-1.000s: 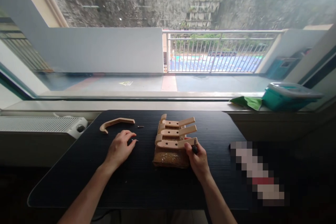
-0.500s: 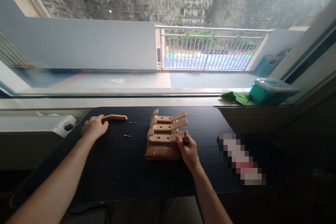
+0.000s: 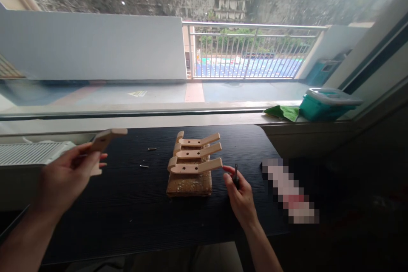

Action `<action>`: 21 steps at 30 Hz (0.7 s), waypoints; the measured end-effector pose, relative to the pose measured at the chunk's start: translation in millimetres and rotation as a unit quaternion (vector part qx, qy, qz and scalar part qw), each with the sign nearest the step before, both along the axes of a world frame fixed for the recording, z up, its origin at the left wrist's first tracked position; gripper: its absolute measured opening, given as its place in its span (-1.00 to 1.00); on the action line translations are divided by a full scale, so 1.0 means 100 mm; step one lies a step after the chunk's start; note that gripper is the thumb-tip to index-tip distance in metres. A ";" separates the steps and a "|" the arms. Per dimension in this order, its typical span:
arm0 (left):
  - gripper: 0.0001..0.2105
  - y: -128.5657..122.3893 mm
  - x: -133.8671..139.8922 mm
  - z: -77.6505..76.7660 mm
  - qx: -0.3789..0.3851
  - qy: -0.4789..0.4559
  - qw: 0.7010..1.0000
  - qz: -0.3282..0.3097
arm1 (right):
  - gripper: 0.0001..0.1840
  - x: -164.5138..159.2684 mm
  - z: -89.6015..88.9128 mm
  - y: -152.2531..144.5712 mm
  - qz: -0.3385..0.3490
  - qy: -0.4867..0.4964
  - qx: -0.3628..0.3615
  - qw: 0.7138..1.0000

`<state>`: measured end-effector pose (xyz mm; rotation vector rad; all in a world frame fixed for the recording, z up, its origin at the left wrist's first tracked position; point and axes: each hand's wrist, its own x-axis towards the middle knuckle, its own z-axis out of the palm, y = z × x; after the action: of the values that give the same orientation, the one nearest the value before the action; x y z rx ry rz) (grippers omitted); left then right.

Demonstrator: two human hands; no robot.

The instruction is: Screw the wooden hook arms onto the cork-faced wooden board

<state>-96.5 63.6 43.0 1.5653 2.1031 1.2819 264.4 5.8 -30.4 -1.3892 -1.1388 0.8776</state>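
Note:
Lifted off the left of the table, a wooden hook (image 3: 110,135) with a dark screw hole is gripped by my left hand (image 3: 66,176). My right hand (image 3: 241,197) is closed around a small black-handled screwdriver (image 3: 236,180), its shaft pointing up, just right of a brown wooden board (image 3: 189,187). Three pale wooden hooks lie in a row across that board; the nearest hook (image 3: 191,168) shows two dark holes, and its raised end is close to my right fingertips. Two loose screws rest left of the board, a far screw (image 3: 152,149) and a near screw (image 3: 144,166).
Everything lies on a black table (image 3: 134,208) below a large window. On the sill stand a teal box (image 3: 328,106) with a clear lid and a green cloth (image 3: 283,112). A white radiator (image 3: 35,153) is at the left. A pixelated patch covers the table's right side.
My left hand has raised the wooden hook from the table and brought it left and nearer. My right hand has drawn away from the nearest mounted hook, slightly right and towards me.

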 end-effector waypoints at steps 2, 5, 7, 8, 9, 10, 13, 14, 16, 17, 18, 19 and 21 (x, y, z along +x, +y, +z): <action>-0.56 -0.31 0.27 0.01 -0.064 -0.023 0.996 -0.058 | -0.67 0.08 0.01 -0.12 0.011 -0.032 0.001 0.999; -0.65 -0.65 0.70 -0.04 -0.123 -0.027 0.973 -0.194 | -0.76 0.10 0.04 -0.28 0.034 -0.072 0.058 0.995; -0.71 -0.75 0.96 -0.09 -0.165 -0.023 0.946 -0.279 | -0.73 0.07 0.06 -0.37 0.056 -0.082 0.074 0.992; -0.73 -0.77 1.08 -0.10 -0.164 -0.017 0.939 -0.300 | -0.69 0.04 0.07 -0.41 0.071 -0.079 0.073 0.992; -0.74 -0.76 1.17 -0.12 -0.167 -0.013 0.932 -0.321 | -0.66 0.02 0.08 -0.45 0.087 -0.071 0.070 0.991; -0.75 -0.75 1.25 -0.14 -0.167 -0.008 0.930 -0.328 | -0.61 0.00 0.09 -0.48 0.108 -0.063 0.064 0.990; -0.76 -0.69 1.37 -0.17 -0.185 0.013 0.925 -0.332 | -0.45 -0.05 0.12 -0.52 0.164 -0.043 0.072 0.983; -0.76 -0.68 1.38 -0.18 -0.194 0.018 0.923 -0.332 | -0.43 -0.06 0.13 -0.51 0.172 -0.043 0.083 0.981; -0.77 -0.66 1.37 -0.18 -0.213 0.022 0.918 -0.334 | -0.52 -0.07 0.13 -0.49 0.172 -0.048 0.106 0.978; -0.76 -0.67 1.36 -0.18 -0.221 0.018 0.918 -0.328 | -0.61 -0.08 0.13 -0.48 0.166 -0.051 0.111 0.978; -0.76 -0.67 1.34 -0.18 -0.225 0.007 0.919 -0.325 | -0.71 -0.09 0.12 -0.46 0.159 -0.053 0.109 0.980; -0.75 -0.68 1.32 -0.17 -0.226 -0.011 0.921 -0.316 | -0.80 -0.11 0.11 -0.45 0.145 -0.056 0.101 0.983; -0.71 -0.70 1.28 -0.16 -0.231 -0.055 0.924 -0.300 | -0.87 -0.14 0.09 -0.45 0.105 -0.062 0.080 0.989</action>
<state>31.1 -6.5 26.9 1.6667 1.5121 0.5921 250.1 -38.8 -21.3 -1.2213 -1.4386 0.8363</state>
